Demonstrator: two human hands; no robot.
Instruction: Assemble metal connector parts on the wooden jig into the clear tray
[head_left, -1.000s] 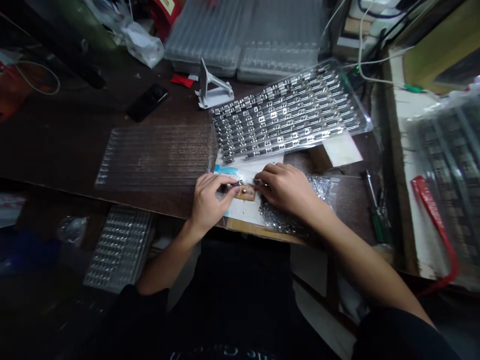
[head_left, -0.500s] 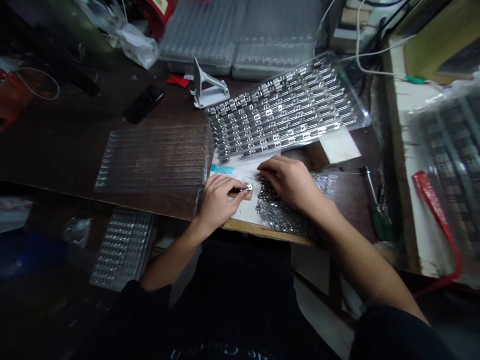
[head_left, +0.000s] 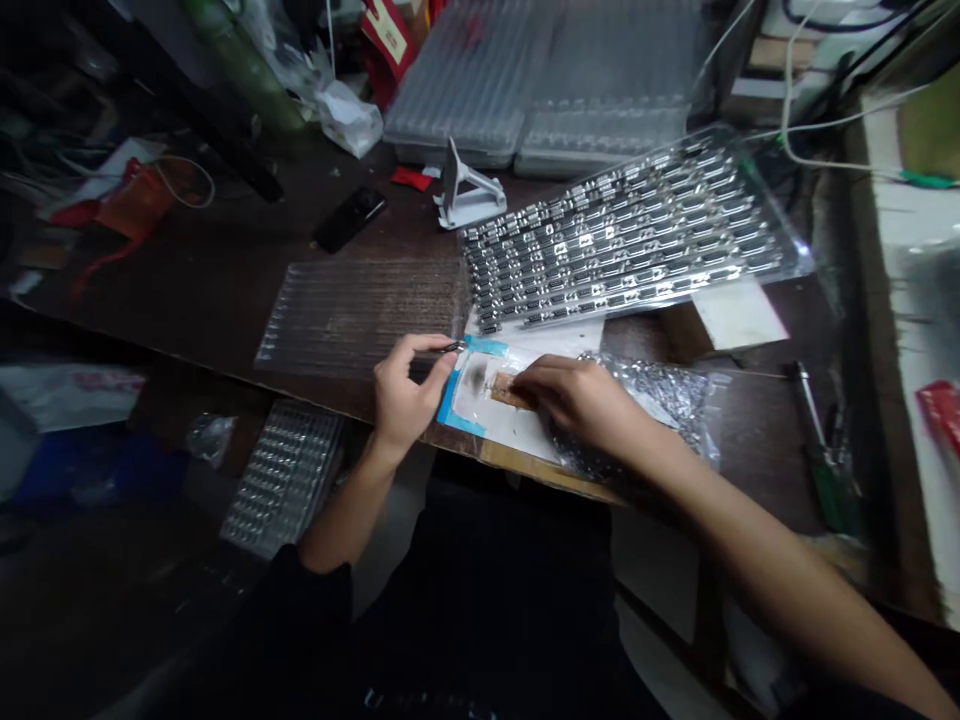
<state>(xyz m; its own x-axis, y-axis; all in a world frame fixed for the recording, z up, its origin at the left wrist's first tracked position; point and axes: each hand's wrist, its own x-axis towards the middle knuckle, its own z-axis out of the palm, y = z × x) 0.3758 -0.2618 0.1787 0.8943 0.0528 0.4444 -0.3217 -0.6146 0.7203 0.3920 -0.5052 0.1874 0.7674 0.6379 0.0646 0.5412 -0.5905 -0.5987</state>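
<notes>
Orange-brown block (head_left: 505,389), blue tape (head_left: 463,422), white sheet (head_left: 523,430), silver-and-black connectors (head_left: 589,240) in striped rows, dark brown table (head_left: 225,310)

A small, dark, shiny connector (head_left: 452,347) is held roughly level, just left of frame centre; right of centre, a tan block (head_left: 507,391) lies partly covered.

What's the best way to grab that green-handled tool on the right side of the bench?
Probably by its thick green handle, with the right hand coming in from the near side: the handle points toward the wearer and the slim metal shaft away, and that hand is closer.
</notes>
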